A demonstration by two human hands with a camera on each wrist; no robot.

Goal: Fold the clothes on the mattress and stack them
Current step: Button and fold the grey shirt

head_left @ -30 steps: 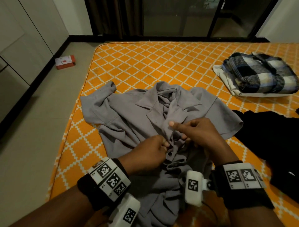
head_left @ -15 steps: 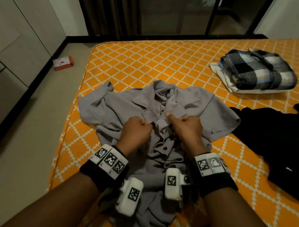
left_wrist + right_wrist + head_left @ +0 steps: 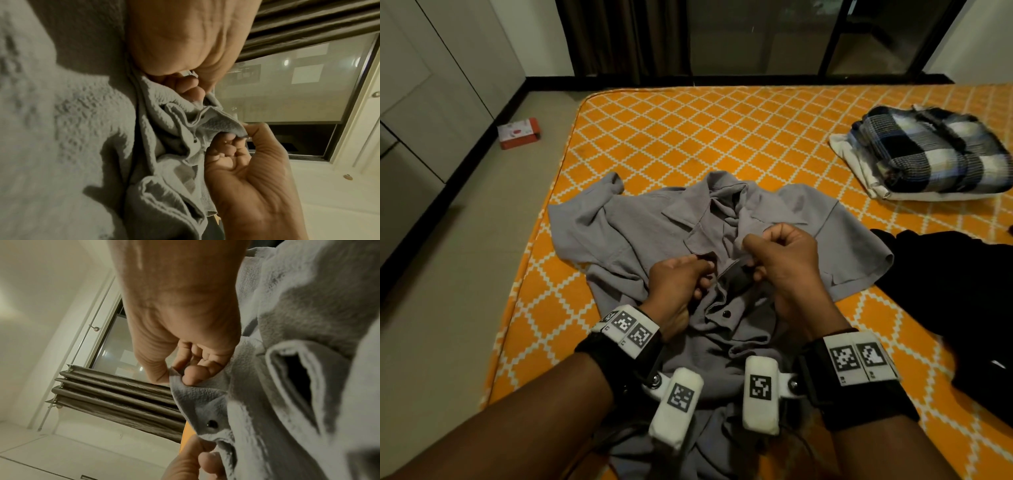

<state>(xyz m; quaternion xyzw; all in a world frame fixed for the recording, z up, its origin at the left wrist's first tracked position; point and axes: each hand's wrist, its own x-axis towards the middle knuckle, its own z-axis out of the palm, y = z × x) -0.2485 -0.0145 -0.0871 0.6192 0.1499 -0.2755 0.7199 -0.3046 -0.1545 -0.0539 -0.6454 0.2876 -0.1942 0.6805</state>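
Grey shirt [image 3: 722, 240]: spread crumpled at the mattress [image 3: 688, 137] centre, unfolded, upper front unbuttoned. Left hand [image 3: 674, 284] and right hand [image 3: 784, 253] each pinch a placket edge, apparently fastening it. Done: plaid and white garments [image 3: 935, 154] stacked at two o'clock. Left: black clothing [image 3: 962, 291] heaped at three o'clock.

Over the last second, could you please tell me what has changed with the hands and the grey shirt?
Both hands worked up the grey shirt placket toward the collar. The left hand and right hand now pinch the front edges higher up, above a fastened button. The plaid stack and black garment stayed put.
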